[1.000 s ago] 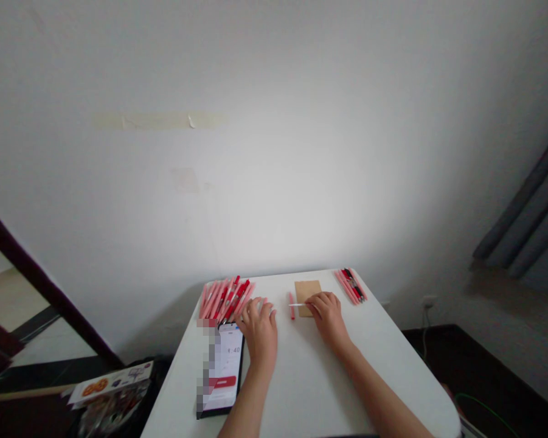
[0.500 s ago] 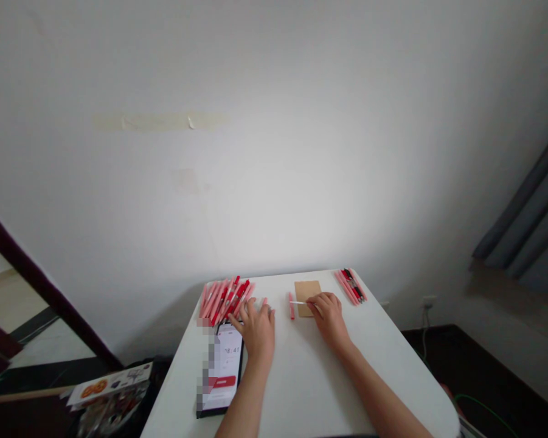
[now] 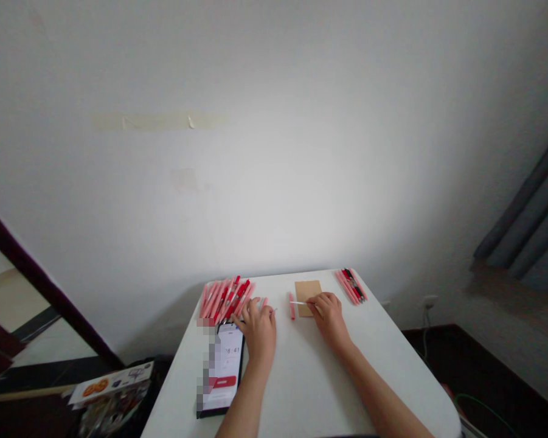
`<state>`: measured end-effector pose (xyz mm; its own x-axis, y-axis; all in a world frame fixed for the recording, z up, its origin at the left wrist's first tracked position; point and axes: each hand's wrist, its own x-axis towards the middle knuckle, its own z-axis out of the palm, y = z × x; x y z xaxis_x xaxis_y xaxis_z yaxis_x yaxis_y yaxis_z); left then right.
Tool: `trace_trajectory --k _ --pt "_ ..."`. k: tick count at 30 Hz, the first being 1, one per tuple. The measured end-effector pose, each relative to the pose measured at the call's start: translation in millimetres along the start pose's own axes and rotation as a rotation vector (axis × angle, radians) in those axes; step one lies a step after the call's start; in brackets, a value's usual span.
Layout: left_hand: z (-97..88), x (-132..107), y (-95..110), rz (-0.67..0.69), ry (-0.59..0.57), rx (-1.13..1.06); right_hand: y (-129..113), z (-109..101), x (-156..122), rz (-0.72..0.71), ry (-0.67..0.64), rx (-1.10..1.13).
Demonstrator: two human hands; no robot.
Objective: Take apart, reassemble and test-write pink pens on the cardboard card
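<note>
1. A white surface (image 3: 310, 389) stands against a bare white wall (image 3: 274, 182) that carries one strip of tape (image 3: 159, 120). A grey curtain (image 3: 529, 207) hangs at the room's right, and one printed box (image 3: 112, 380) lies on the floor off the surface's left edge.
2. Your right hand (image 3: 331, 316) rests near the far edge, its grip pinched closed on one thin white refill (image 3: 298, 303). The refill's free end points left and crosses the left edge of one brown card (image 3: 310, 286).
3. One short red pen piece (image 3: 292, 307) lies just left of the card, between your two hands.
4. Your left hand (image 3: 258, 331) lies palm down toward the far left corner. Its fingertips sit on one pink pen (image 3: 264, 302) at the edge of the pen pile (image 3: 225, 297). You cannot tell whether that grip has closed on anything.
5. One phone (image 3: 223, 368), screen lit, lies along the left edge just beside your left wrist, its top end meeting the pile.
6. The pens form two groups. The pile at the far left corner overlaps too much to count. A smaller bunch (image 3: 351, 285) of a few pink, red and black pens lies at the far right corner, apart from both hands.
</note>
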<state>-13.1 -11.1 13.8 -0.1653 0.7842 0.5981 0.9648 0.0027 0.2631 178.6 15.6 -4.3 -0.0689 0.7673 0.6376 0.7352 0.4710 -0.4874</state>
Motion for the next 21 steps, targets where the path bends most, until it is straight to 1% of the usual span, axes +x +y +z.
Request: trace_trajectory --k 4,9,21 --pt "-4.2 -0.7 3.8 0.023 0.007 -0.111 -1.6 0.1 -0.2 -0.004 -0.001 -0.034" --pt "-1.2 -1.2 4.4 0.022 0.014 -0.227 -3.9 0.7 -0.8 -0.022 -0.007 -0.037" --pt "2.0 -1.7 3.5 0.003 0.027 -0.298 -4.3 0.2 -1.9 -0.052 -0.016 0.002"
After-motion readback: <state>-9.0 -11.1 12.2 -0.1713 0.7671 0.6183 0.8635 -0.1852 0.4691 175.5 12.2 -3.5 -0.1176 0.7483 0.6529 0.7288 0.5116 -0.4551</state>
